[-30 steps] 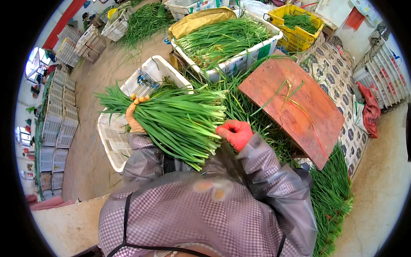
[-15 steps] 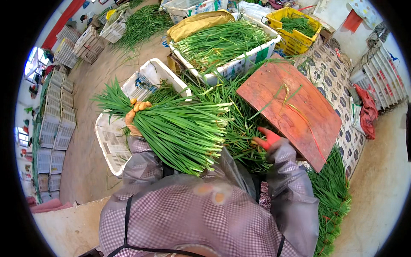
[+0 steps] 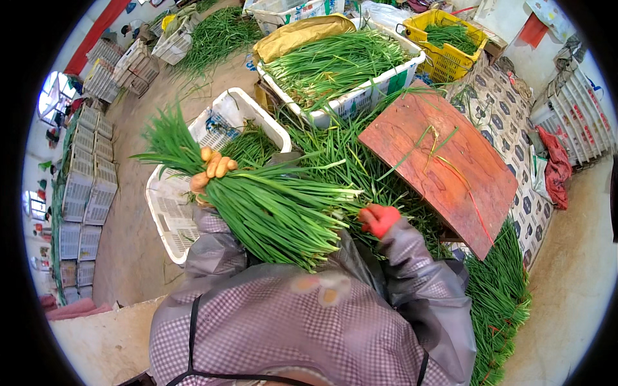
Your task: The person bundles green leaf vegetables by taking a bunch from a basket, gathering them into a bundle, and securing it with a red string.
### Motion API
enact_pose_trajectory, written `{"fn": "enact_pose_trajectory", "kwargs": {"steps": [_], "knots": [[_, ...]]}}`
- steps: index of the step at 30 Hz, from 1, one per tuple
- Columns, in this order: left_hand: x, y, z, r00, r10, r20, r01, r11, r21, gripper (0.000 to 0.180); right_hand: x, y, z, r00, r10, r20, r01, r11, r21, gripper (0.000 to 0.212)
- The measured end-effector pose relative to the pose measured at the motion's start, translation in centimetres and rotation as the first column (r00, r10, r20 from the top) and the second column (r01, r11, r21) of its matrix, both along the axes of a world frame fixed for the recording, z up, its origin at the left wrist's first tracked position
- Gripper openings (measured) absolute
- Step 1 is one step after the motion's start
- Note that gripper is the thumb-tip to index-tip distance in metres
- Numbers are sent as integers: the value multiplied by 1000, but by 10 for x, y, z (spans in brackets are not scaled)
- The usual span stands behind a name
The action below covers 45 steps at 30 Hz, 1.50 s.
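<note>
My left hand [image 3: 214, 170], in a tan glove, is closed around a big bunch of garlic chives [image 3: 270, 206]. The leafy tips fan out to the left, and the pale cut ends point right. Just off those ends is my right hand [image 3: 380, 219], in a red glove with its fingers drawn together; whatever they pinch, if anything, is too small to make out. Loose chives [image 3: 335, 145] lie in a heap beyond and under the bunch. A white plastic basket [image 3: 172, 219] with some greens in it stands by my left hand.
A reddish wooden board [image 3: 444, 174] lies tilted at my right, with tidy chive bundles [image 3: 499, 309] beside it. Behind the heap stands a white crate [image 3: 386, 80] full of chives, and a yellow crate [image 3: 444, 64] farther right. Stacked white crates [image 3: 77, 174] line the left.
My right hand has moved left from the loose heap to the bunch's cut ends, and its fingers have closed. The left hand has shifted slightly and turned with the bunch.
</note>
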<state>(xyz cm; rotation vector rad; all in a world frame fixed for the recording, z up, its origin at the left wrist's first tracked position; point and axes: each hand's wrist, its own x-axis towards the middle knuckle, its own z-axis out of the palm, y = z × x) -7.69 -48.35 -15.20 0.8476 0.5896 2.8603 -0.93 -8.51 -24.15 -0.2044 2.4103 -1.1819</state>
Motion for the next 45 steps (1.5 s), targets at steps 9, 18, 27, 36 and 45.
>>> {"fn": "enact_pose_trajectory", "kwargs": {"steps": [9, 18, 27, 36, 45], "knots": [[-3, 32, 26, 994, -103, -48, 105, 994, 37, 28, -66, 25, 70, 690, 233, -685, -244, 966, 83, 84], [-20, 52, 20, 937, -314, -154, 324, 945, 42, 33, -70, -88, 59, 880, 404, -251, -396, 915, 84, 27], [-13, 38, 14, 964, -219, -149, 242, 956, 164, 29, -26, 46, 10, 899, 189, 395, -422, 619, 662, 48], [-22, 47, 14, 950, -284, -131, 293, 955, 48, 34, -53, -98, 74, 691, 129, -711, -455, 842, -289, 30], [-14, 41, 10, 981, -171, -94, 179, 981, 79, 32, -44, -21, 61, 972, -1, 234, 195, 551, -811, 20]]}}
